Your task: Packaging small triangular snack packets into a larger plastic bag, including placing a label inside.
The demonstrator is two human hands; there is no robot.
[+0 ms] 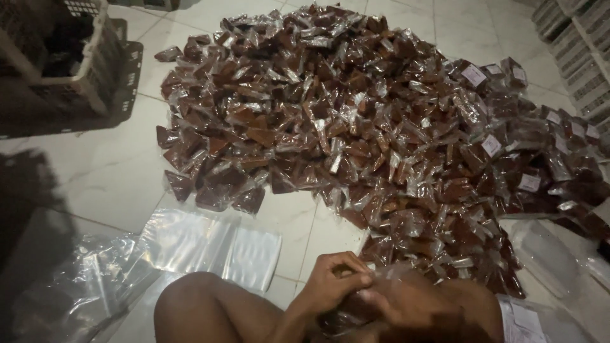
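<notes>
Glossy tiled floor, crinkly brown packets, hands pinching one.

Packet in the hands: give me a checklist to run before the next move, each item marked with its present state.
1. Both hands on the packet: ok; left hand and right hand meet over it.
2. Packet's seal closed: cannot tell, fingers cover it.
3. Pile of filled packets within view ahead: ok.
4. Empty clear bags lying flat on the floor at left: ok.
5. Crate apart from the pile: ok.
6. Packet labelled: cannot tell.
</notes>
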